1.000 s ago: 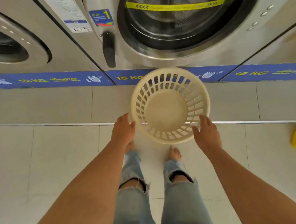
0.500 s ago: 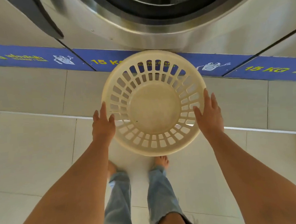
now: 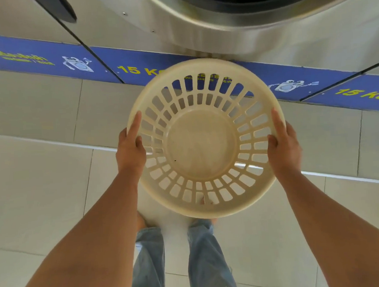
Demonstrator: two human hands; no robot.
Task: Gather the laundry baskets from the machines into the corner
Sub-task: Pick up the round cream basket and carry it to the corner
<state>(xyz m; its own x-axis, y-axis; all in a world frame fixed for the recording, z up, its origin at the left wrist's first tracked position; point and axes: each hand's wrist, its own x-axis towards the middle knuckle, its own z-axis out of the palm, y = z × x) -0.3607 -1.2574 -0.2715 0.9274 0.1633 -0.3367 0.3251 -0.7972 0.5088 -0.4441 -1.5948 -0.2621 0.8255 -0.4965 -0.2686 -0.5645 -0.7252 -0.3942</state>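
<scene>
Centre frame, the left hand [image 3: 130, 149] and right hand [image 3: 283, 141] now clamp the cream laundry basket [image 3: 206, 138] by its rim — a second ago merely reaching — so it looks ready for carrying to the corner

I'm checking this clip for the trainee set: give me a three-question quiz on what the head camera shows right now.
1. True or false: the cream laundry basket has clothes in it.
2. Which hands grip the basket's rim? A) left hand only B) right hand only C) both
3. Fill in: the yellow text on the blue strip left of the basket reads "15 ___".

Key: 1. False, it is empty; the floor shows through its slots. 2. C, one hand on each side of the rim. 3. KG, though the basket hides part of the lettering.
</scene>
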